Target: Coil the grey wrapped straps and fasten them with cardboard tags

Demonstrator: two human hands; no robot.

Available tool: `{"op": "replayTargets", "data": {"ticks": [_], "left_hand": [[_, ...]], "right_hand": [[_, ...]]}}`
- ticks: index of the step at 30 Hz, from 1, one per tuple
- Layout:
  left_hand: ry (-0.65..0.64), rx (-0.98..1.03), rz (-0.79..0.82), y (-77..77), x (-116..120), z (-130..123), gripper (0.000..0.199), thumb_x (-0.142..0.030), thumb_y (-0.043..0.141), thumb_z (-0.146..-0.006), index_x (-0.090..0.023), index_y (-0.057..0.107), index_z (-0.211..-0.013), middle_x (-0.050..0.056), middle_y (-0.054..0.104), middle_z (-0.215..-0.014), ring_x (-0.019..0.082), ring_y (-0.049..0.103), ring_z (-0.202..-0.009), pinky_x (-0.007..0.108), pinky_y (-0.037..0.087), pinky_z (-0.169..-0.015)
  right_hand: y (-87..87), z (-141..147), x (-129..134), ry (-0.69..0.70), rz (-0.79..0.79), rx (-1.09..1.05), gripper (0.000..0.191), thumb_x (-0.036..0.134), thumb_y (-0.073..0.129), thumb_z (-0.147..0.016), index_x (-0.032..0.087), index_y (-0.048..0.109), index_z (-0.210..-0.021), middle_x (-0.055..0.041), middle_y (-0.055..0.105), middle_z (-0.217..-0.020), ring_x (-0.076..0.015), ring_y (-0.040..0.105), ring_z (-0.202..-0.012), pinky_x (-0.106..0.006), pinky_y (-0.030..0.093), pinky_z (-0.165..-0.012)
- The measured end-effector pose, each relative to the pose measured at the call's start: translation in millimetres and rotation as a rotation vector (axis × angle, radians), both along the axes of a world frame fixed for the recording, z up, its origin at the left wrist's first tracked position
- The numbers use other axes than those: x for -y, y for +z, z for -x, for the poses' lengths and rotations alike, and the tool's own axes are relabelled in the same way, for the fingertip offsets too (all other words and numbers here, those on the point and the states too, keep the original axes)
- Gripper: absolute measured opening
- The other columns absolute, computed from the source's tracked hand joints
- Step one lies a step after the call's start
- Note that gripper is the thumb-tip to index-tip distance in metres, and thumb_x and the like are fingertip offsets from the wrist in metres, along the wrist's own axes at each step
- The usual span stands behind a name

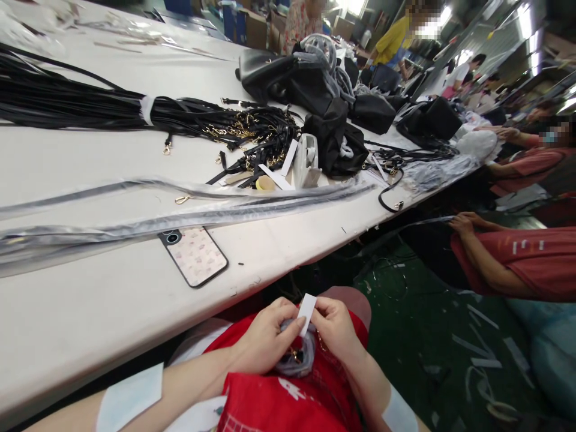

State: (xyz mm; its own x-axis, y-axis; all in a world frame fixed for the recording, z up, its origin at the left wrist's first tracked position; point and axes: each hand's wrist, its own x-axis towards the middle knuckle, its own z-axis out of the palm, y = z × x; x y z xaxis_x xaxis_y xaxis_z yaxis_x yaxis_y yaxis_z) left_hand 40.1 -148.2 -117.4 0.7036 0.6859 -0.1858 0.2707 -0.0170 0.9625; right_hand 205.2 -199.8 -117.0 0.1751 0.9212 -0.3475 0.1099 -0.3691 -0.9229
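Over my lap, my left hand and my right hand are closed around a small white paper strip. The left thumb presses on the strip's lower left part, and the right fingers pinch its right edge. Just under the strip lies a coiled strap in clear, greyish plastic, with a bit of gold hardware showing in it. My left fingers rest at the top of this coil; how far they wrap round it is hidden. A red apron is beneath the coil.
A white table stretches along my left. On it lie a phone, plastic-wrapped straps, a bundle of black straps with gold clasps, a white tape dispenser and black bags. Co-workers sit at right; one red-shirted person is close.
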Motion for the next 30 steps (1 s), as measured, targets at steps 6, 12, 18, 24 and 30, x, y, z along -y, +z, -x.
{"op": "replayTargets", "data": {"ticks": [6, 12, 18, 24, 30], "left_hand": [[0.041, -0.017, 0.110, 1.7, -6, -3, 0.026, -0.038, 0.053, -0.087, -0.016, 0.060, -0.074, 0.001, 0.062, -0.071, 0.015, 0.055, -0.067, 0.024, 0.043, -0.061], [0.052, -0.004, -0.048, 13.7, -9, 0, 0.016, -0.022, 0.058, -0.079, -0.020, 0.049, -0.092, 0.000, 0.063, -0.081, 0.015, 0.056, -0.071, 0.025, 0.043, -0.066], [-0.056, -0.012, -0.056, 9.6, -3, 0, 0.027, -0.020, 0.058, -0.079, -0.020, 0.045, -0.103, 0.001, 0.063, -0.083, 0.017, 0.058, -0.073, 0.027, 0.044, -0.066], [-0.167, -0.096, 0.015, 0.3, -12, 3, 0.018, -0.032, 0.059, -0.079, -0.018, 0.055, -0.090, 0.003, 0.065, -0.077, 0.018, 0.059, -0.067, 0.027, 0.044, -0.060], [-0.166, 0.066, 0.605, -2.4, -28, 0, 0.028, -0.037, 0.065, -0.072, -0.014, 0.060, -0.086, 0.001, 0.065, -0.066, 0.013, 0.056, -0.054, 0.023, 0.043, -0.052]], "right_hand": [[18.1, -10, -7, 0.119, 0.036, -0.193, 0.041, 0.053, 0.060, -0.083, 0.014, 0.074, -0.084, -0.0045, 0.069, -0.071, -0.0188, 0.063, -0.068, -0.030, 0.050, -0.067], [26.0, -14, -9, 0.148, 0.101, -0.124, 0.028, 0.042, 0.075, -0.071, 0.016, 0.071, -0.081, -0.0029, 0.070, -0.073, -0.0180, 0.064, -0.070, -0.028, 0.050, -0.067], [16.5, -22, -14, 0.227, 0.270, -0.279, 0.032, 0.035, 0.083, -0.060, 0.015, 0.061, -0.073, 0.0012, 0.067, -0.068, -0.0116, 0.061, -0.060, -0.024, 0.046, -0.061], [22.1, -11, -7, 0.297, 0.020, 0.267, 0.009, 0.020, 0.066, -0.078, 0.017, 0.062, -0.071, 0.0002, 0.066, -0.068, -0.0133, 0.060, -0.063, -0.024, 0.044, -0.059], [30.7, -8, 6, 0.464, -0.349, 0.669, 0.024, 0.010, 0.048, -0.087, 0.021, 0.066, -0.098, -0.0069, 0.070, -0.097, -0.0195, 0.064, -0.090, -0.032, 0.052, -0.082]]}}
